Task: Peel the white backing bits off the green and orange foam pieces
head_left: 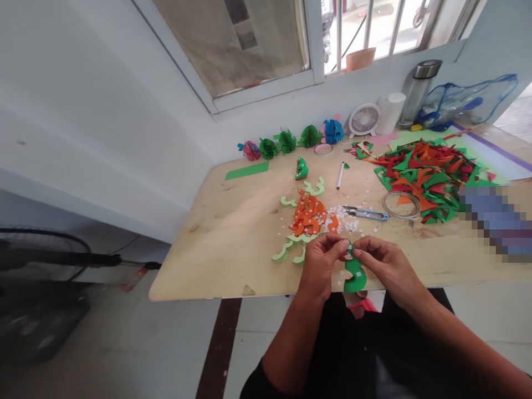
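A curved green paper cutout [355, 275] with small white squares on it hangs at the table's front edge. My left hand [321, 265] pinches its upper end between thumb and finger. Just to the right, my right hand [384, 267] also closes its fingertips on that end. The exact contact is partly hidden by the fingers. Beyond my left hand lies a pile of orange paper cutouts [310, 213], several with white squares. Light green wavy cutouts [284, 250] lie around them. White paper bits [351, 226] are scattered beside blue-handled thread snips [368, 213].
A heap of red, orange and green paper scraps [428, 172] covers the right side, with a tape roll [402, 205] before it. A pen [340, 175] lies mid-table. Folded paper figures [286, 141], a small white fan [364, 119] and a bottle [417, 91] line the wall.
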The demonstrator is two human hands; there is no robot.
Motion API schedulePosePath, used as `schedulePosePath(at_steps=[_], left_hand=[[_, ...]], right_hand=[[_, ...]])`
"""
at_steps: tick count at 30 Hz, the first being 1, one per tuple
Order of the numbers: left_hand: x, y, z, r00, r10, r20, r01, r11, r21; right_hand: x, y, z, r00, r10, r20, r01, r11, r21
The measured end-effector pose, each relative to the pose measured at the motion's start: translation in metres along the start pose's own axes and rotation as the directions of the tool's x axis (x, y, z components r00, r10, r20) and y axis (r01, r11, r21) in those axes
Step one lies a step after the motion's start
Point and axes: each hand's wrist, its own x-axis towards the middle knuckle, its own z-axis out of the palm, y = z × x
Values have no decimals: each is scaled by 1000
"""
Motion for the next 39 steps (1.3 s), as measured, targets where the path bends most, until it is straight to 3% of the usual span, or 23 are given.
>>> schedulePosePath(at_steps=[2,4,7,9,12,18,26,33,39], left_hand=[[-4,-1,0,993,113,-39,-107,985,133],[-10,-1,-1,940,337,-56,-291,875,386],[-18,-2,-2,768,628,121,-497,468,731],[-20,-4,-3,693,672,260,-533,234,813],[-18,-6,-4,676,656,337,-525,107,844],[-15,-2,-7,712,575,403,-542,85,836],[-12,12,-12,808,418,415,-524,186,831],[-11,12,-13,851,385,358,-484,306,820],[-8,11,-12,891,354,284,-436,492,753]], right_hand=[[1,3,-1,1000,-1,-16,1,1000,-16],[2,6,-2,999,-28,-36,26,999,-45],[3,10,-3,991,-118,-70,107,985,-138],[3,11,-2,979,-179,-95,153,961,-231],[1,10,-1,960,-259,-110,203,909,-363],[0,10,-3,930,-364,-47,294,817,-497],[2,4,-5,946,-323,35,297,814,-499],[3,3,-7,963,-268,30,251,849,-465],[5,3,-9,973,-227,29,219,888,-403]])
